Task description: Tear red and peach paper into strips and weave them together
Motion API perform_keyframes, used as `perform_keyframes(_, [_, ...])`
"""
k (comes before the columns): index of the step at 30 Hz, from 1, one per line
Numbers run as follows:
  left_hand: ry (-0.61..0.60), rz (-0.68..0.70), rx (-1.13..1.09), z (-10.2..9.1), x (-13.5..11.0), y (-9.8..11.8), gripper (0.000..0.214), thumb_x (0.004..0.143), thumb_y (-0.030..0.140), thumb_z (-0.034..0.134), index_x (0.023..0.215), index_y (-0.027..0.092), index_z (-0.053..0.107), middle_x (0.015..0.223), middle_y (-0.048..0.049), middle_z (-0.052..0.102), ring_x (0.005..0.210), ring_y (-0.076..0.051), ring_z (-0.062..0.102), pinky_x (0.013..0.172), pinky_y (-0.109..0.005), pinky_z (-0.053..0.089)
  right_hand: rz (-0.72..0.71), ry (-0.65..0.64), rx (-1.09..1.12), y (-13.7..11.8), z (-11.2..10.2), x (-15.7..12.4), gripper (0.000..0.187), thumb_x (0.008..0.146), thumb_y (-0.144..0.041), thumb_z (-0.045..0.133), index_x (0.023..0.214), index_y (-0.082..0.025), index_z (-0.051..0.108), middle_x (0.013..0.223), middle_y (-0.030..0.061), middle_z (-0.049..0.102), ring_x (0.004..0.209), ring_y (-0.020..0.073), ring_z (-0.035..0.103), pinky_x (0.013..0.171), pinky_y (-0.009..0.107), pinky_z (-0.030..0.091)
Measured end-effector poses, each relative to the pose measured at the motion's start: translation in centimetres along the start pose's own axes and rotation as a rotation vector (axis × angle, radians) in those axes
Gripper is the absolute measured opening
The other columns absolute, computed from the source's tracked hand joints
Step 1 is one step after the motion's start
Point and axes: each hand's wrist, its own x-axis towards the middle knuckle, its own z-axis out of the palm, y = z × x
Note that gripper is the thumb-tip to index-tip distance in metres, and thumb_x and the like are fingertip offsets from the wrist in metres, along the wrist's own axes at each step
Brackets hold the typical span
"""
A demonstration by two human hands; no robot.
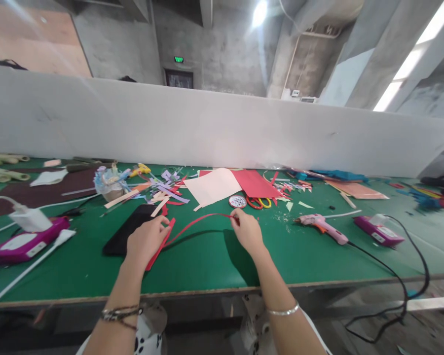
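A long thin red paper strip [198, 222] arches above the green table [207, 261] between my two hands. My right hand [247, 229] pinches the strip's far end with closed fingers. My left hand [146, 240] is closed on the other end, where wider red strips [159, 249] run under the fingers. A black flat sheet [128, 227] lies just left of my left hand. A small round tin of googly eyes [238, 201] and red-and-yellow scissors [259, 202] sit just beyond my right hand.
Cream [212, 186] and red [255, 183] paper sheets lie behind. Paper scraps [163, 190] pile at centre left. A pink glue gun [321, 224] with black cord lies at right. Magenta boxes [25, 241] [379, 230] sit on both sides. A white wall [222, 128] backs the table.
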Motion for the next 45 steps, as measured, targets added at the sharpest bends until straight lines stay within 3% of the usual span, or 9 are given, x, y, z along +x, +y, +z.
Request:
perform_keyframes(5, [0.013, 0.057, 0.051, 0.7, 0.0, 0.7, 0.031, 0.080, 0.039, 0.042, 0.101, 0.022, 0.056, 0.095, -0.0088, 0.066, 0.085, -0.027, 0.060, 0.059, -0.027, 0.038, 0.075, 0.237, 0.464, 1.3, -1.6, 0.7, 0.014, 0.076, -0.029, 0.052, 0.078, -0.019, 0.062, 0.055, -0.0006, 0.058, 0.051, 0.0138, 0.052, 0.053, 0.024, 0.037])
perform_keyframes(10, [0.134, 0.280, -0.152, 0.7, -0.2, 2.1, 0.048, 0.084, 0.044, 0.036, 0.119, 0.014, 0.049, 0.127, -0.0156, 0.048, 0.119, -0.029, 0.040, 0.094, -0.038, 0.034, 0.101, 0.308, 0.818, 0.8, -2.9, 0.7, 0.022, 0.068, -0.037, 0.059, 0.068, -0.015, 0.060, 0.047, -0.0050, 0.044, 0.044, 0.0086, 0.038, 0.044, 0.022, 0.031])
perform_keyframes(14, [-0.110, 0.513, -0.503, 0.5, -1.8, 4.7, 0.053, 0.084, 0.047, 0.038, 0.132, 0.024, 0.035, 0.136, -0.0065, 0.041, 0.125, -0.022, 0.034, 0.102, -0.035, 0.027, 0.088, 0.320, 1.034, -0.6, -3.8, 0.3, 0.025, 0.064, -0.040, 0.062, 0.068, -0.015, 0.057, 0.052, -0.0051, 0.046, 0.046, 0.0069, 0.036, 0.042, 0.020, 0.029])
perform_keyframes(17, [-0.293, 0.595, -0.567, 0.9, -2.5, 6.3, 0.043, 0.081, 0.044, 0.046, 0.119, 0.024, 0.051, 0.110, -0.0041, 0.061, 0.110, -0.022, 0.049, 0.096, -0.035, 0.033, 0.115, 0.386, 1.110, -0.5, -4.0, 0.4, 0.026, 0.064, -0.040, 0.063, 0.069, -0.015, 0.056, 0.054, -0.0049, 0.048, 0.048, 0.0069, 0.038, 0.045, 0.020, 0.031])
perform_keyframes(24, [-0.593, 0.395, -0.874, 2.3, -2.2, 6.9, 0.037, 0.084, 0.044, 0.041, 0.091, 0.014, 0.061, 0.061, 0.0003, 0.060, 0.056, -0.013, 0.056, 0.060, -0.026, 0.043, 0.152, 0.574, 1.214, 1.7, -3.7, 1.0, 0.024, 0.065, -0.035, 0.064, 0.076, -0.017, 0.053, 0.064, -0.0043, 0.050, 0.054, 0.0070, 0.041, 0.052, 0.021, 0.035])
perform_keyframes(27, [-0.633, 0.219, -1.107, 2.8, -2.3, 7.5, 0.039, 0.083, 0.044, 0.044, 0.098, 0.011, 0.059, 0.067, -0.0034, 0.064, 0.052, -0.012, 0.056, 0.060, -0.026, 0.044, -0.048, 0.465, 1.060, 0.7, -3.9, 0.3, 0.015, 0.069, -0.030, 0.062, 0.075, -0.018, 0.054, 0.068, -0.0021, 0.051, 0.061, 0.0098, 0.047, 0.056, 0.022, 0.038])
perform_keyframes(32, [-0.576, 0.007, -1.546, 3.7, -2.1, 8.4, 0.026, 0.086, 0.028, 0.044, 0.098, 0.013, 0.061, 0.087, -0.0081, 0.067, 0.075, -0.015, 0.061, 0.068, -0.024, 0.045, -0.465, -0.011, 0.761, -2.1, -3.1, -1.3, 0.004, 0.073, -0.021, 0.060, 0.071, -0.019, 0.059, 0.074, 0.0010, 0.053, 0.065, 0.0118, 0.049, 0.058, 0.024, 0.041])
perform_keyframes(41, [-0.708, -0.003, -1.706, 3.8, -1.9, 8.4, 0.048, 0.091, 0.041, 0.024, 0.097, 0.013, 0.062, 0.077, -0.0065, 0.065, 0.063, -0.013, 0.057, 0.055, -0.022, 0.044, -0.554, -0.222, 0.459, -2.7, -1.1, -1.7, 0.014, 0.073, -0.007, 0.057, 0.077, -0.019, 0.061, 0.100, 0.0030, 0.058, 0.085, 0.0131, 0.057, 0.074, 0.025, 0.044])
perform_keyframes(45, [-0.511, 0.000, -1.504, 3.9, -2.2, 8.3, 0.031, 0.087, 0.033, 0.040, 0.099, 0.013, 0.060, 0.082, -0.0053, 0.065, 0.070, -0.014, 0.058, 0.061, -0.024, 0.046, -0.553, -0.251, 0.364, -2.5, -1.1, -1.6, 0.019, 0.072, -0.005, 0.058, 0.082, -0.021, 0.063, 0.099, 0.0035, 0.057, 0.090, 0.0147, 0.056, 0.078, 0.026, 0.044])
